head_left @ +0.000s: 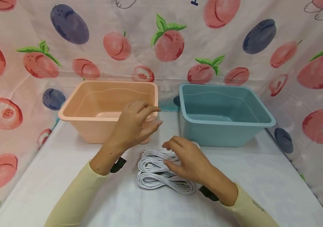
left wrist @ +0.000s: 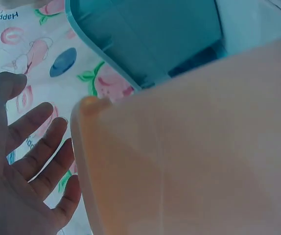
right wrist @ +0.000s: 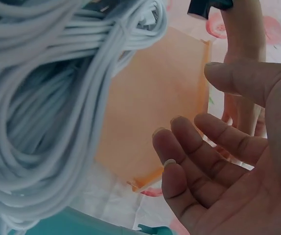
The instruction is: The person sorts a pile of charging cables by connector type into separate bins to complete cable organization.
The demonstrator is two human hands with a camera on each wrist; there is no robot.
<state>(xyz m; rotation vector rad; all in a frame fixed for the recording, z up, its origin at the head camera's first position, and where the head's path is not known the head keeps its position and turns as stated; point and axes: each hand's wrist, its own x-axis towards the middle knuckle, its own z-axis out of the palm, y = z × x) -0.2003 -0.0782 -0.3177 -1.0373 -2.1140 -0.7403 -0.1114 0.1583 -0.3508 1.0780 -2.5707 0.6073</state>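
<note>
Bundled white cables (head_left: 161, 171) lie on the white table between and in front of two bins. My right hand (head_left: 191, 159) hovers over the right side of the cables, fingers loosely bent and holding nothing; in the right wrist view the coiled cable (right wrist: 81, 112) fills the left side, apart from the fingertips (right wrist: 175, 169). My left hand (head_left: 134, 124) is raised in front of the right end of the peach bin (head_left: 79, 126), its fingers spread and relaxed with nothing in them. The left wrist view shows that hand (left wrist: 28, 171) beside the peach bin's rim (left wrist: 81, 161).
A teal bin (head_left: 215, 134) stands at the back right, its interior bare. The peach bin stands at the back left, with a gap between the two. Behind them hangs a fruit-print cloth (head_left: 141, 28), which also borders the table's sides.
</note>
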